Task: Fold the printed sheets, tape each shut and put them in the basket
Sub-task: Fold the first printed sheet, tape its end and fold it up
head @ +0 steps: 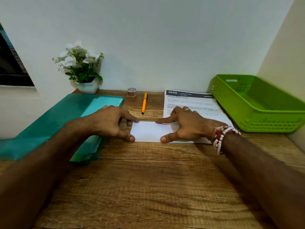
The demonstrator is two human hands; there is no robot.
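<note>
A green basket [264, 123] is set at the far right corner of the tabletop [148, 187]. Beside it printed sheets [194, 100] are stacked, headed "2659 LIVING ROOM" and "Change Pillow Covers". A folded sheet [148, 132] is held flat near the middle: the right hand [186, 125] is spread on it, and the left hand [107, 121] is pressed by thumb and forefinger tips to its left edge.

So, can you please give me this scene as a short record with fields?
sheet in work: folded white paper sheet, flat on wooden table
left hand: presses its left edge
right hand: presses its right part
waiting: printed white sheets, beyond right hand
tape: small translucent tape roll, near the wall
basket: green plastic basket, far right
</note>
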